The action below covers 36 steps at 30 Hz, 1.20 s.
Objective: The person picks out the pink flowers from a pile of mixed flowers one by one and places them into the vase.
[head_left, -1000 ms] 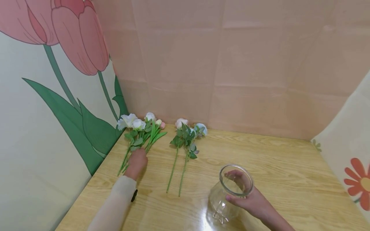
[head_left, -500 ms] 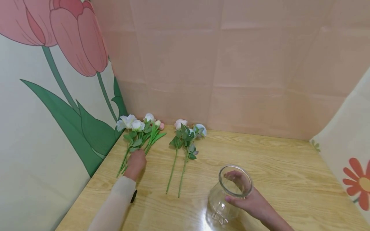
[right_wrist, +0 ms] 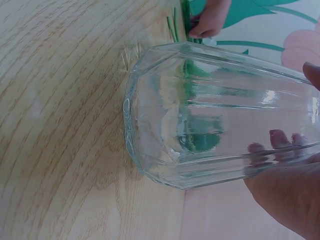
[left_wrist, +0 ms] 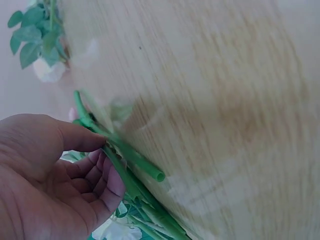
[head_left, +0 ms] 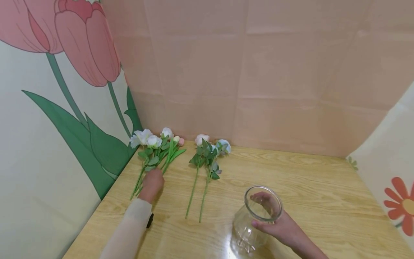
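On the table's left side, my left hand [head_left: 152, 185] is among the stems of artificial flowers. In the left wrist view its thumb and fingers pinch a thin green stem [left_wrist: 144, 166]. Beyond that hand lie white blooms [head_left: 141, 137], a pink tulip head [head_left: 181, 141] and green leaves [head_left: 153, 160]. My right hand [head_left: 286, 228] holds a clear glass vase [head_left: 240, 227] round its neck, at the front of the table. The vase's mouth faces up, and its ribbed side [right_wrist: 225, 107] fills much of the right wrist view. Which stems the left hand grips cannot be fully told.
Between the hands lie two separate stems, one with a pale pink rose [head_left: 202, 139], the other with a light blue flower [head_left: 224, 145]. A pink backdrop [head_left: 242, 72] closes off the wooden table's [head_left: 310, 187] far edge. Printed flower panels stand at left and right.
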Each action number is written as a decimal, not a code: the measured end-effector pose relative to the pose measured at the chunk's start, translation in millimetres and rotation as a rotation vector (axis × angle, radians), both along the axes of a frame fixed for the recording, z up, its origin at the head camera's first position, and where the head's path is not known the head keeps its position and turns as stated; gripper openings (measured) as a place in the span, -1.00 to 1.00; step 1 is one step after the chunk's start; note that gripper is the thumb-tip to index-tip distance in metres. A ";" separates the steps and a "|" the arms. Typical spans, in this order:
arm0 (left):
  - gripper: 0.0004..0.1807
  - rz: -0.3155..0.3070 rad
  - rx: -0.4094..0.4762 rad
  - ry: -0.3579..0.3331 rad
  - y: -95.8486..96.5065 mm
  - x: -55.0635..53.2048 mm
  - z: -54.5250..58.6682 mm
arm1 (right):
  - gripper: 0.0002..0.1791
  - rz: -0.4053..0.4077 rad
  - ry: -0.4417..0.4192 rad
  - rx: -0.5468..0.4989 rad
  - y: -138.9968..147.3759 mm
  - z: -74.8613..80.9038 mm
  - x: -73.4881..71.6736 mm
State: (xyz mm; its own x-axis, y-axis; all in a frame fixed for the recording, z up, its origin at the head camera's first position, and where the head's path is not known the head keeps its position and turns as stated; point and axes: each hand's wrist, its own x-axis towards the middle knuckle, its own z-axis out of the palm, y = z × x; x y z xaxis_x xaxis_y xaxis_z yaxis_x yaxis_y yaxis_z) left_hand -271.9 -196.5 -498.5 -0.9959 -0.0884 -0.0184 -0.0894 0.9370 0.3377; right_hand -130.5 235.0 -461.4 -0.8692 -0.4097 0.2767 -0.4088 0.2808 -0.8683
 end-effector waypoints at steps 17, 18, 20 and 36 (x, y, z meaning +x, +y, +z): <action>-0.83 -0.005 0.017 0.076 7.2 2.8 9.0 | -0.25 0.003 0.003 -0.011 -0.6 0.6 -0.3; -0.83 -0.006 0.012 0.082 7.5 3.1 9.2 | -0.25 0.002 0.002 -0.009 -0.6 0.5 -0.2; -0.84 -0.005 0.007 0.095 8.0 3.6 9.2 | -0.24 -0.005 -0.002 -0.004 -0.5 0.1 -0.1; -0.85 -0.008 0.005 0.079 12.6 5.6 13.7 | -0.24 -0.016 -0.001 0.017 -0.3 -1.5 0.0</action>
State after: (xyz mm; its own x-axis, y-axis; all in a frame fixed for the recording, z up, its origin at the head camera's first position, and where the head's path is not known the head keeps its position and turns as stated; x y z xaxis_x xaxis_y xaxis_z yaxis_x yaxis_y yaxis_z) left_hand -266.3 -183.9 -484.7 -0.9950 -0.0801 0.0601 -0.0543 0.9357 0.3485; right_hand -130.5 234.7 -462.9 -0.8760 -0.4003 0.2692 -0.4035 0.3020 -0.8637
